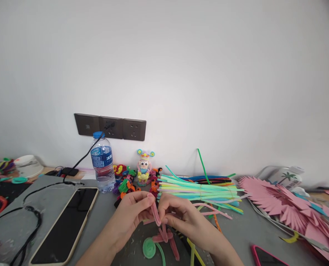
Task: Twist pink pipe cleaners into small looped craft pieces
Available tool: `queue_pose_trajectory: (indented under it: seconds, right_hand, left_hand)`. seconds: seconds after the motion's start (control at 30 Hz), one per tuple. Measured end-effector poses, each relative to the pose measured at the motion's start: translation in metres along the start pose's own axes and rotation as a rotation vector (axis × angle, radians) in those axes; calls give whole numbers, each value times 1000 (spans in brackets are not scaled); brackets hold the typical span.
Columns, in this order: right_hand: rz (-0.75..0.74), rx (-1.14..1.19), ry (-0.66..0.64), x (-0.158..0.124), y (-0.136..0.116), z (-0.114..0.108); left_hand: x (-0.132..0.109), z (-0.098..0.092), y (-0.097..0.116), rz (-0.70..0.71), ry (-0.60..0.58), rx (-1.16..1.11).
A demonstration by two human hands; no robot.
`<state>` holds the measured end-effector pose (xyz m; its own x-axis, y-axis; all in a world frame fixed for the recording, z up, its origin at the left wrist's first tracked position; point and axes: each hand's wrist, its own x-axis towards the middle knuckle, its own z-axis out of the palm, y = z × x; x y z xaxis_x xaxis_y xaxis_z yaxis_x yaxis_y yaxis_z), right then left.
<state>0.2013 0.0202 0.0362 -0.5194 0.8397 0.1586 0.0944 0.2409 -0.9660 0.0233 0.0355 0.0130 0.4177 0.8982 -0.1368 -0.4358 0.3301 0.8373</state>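
Pinched between the fingers of both hands is a folded pink pipe cleaner (155,212). My left hand (135,208) is closed on its upper end. My right hand (178,212) grips it near the lower bend, thumb against forefinger. Below the hands more pink pipe cleaner pieces (174,247) hang or lie; I cannot tell whether they join the held one. A green pipe cleaner coil (149,248) with a loose tail lies beside them on the grey mat (134,256). Yellow pipe cleaners (192,251) lie under my right wrist.
Behind the hands lie a bundle of pipe cleaners (200,191) and a small figure (143,168). A water bottle (102,162), a phone (67,225) and a black cable (33,218) are at left. Folded pink paper (286,203) and a pink-edged phone (267,255) are at right.
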Motion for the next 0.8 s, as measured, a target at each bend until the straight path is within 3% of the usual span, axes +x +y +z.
queue_pose_trajectory:
  seconds: [0.3,0.8]
  right_hand:
    - [13,103,-42,-2,0,2]
    - [-11,32,-3,0,4,2]
  left_hand:
    - [-3,5,2,-79,-57,-43]
    - [1,-4,-1,-123,-57,-61]
